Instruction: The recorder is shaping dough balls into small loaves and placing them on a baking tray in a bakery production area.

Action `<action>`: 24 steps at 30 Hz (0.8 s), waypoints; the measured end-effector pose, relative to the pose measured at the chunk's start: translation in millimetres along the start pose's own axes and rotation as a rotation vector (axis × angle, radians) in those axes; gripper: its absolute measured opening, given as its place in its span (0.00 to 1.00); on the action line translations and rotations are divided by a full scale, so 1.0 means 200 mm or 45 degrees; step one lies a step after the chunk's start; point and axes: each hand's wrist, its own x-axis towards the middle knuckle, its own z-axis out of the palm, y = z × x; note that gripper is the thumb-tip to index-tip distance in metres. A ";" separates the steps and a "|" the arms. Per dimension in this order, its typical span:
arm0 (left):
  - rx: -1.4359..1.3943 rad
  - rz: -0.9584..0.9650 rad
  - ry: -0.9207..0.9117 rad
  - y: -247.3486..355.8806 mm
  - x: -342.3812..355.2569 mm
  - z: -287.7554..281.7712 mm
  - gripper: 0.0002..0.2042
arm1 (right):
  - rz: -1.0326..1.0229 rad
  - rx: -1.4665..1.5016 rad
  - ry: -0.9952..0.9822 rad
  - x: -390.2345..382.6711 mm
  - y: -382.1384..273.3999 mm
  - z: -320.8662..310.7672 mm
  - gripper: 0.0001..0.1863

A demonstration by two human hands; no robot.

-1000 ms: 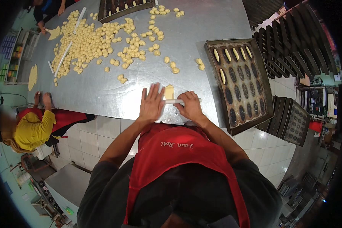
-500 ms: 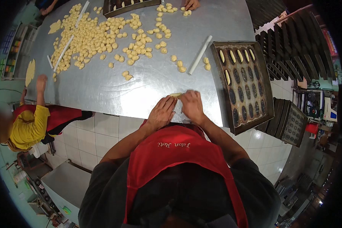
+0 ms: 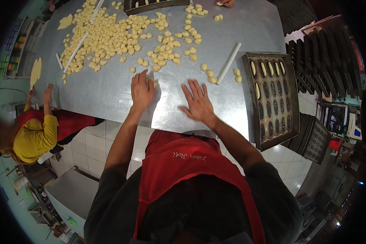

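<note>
Your red apron (image 3: 183,166) bears, across its upper part, one short line of pale script lettering (image 3: 190,156), upside down from your viewpoint.

The metal table (image 3: 105,95) is gleaming smooth and glossy, throwing back a bright glare along its near side, while the dough balls (image 3: 110,36) at far left are showing a smooth, soft, faintly satiny skin. The right tray (image 3: 253,97) is looking like dark metal, dull and stained across its base, and the white rod (image 3: 229,64) is appearing smooth as plastic. Nearest, the red apron (image 3: 191,162) is showing as matt cloth, and pale floor tiles (image 3: 89,148) are shining.
</note>
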 end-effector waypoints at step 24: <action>-0.943 -0.459 -0.322 0.38 -0.45 0.14 0.12 | 0.883 0.856 1.503 -0.58 1.02 -0.67 0.13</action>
